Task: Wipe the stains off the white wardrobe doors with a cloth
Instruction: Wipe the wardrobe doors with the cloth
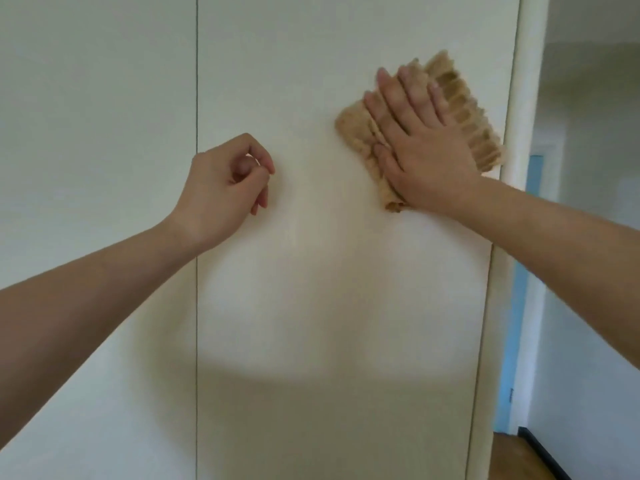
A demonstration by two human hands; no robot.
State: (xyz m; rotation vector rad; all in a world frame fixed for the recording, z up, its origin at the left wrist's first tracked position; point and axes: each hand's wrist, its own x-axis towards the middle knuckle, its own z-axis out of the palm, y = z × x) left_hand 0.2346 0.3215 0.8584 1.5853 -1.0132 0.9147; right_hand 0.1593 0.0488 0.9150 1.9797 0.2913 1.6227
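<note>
On white wardrobe door (329,289), right hand (422,140) presses cloth (464,109).

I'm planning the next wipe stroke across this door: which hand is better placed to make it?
Right. The right hand lies flat on the tan ribbed cloth, pressing it to the white wardrobe door. The left hand is curled, holding nothing.

We stood in what looked like a home, most likely a bedroom or a passage beside one. Tall white wardrobe doors (329,289) filled our view, flat and plain, parted by a thin dark seam (197,306). To the right we saw bare white walls (588,358), a pale blue door frame (512,341), a strip of wooden floor (509,460) and a black skirting board (540,452).
</note>
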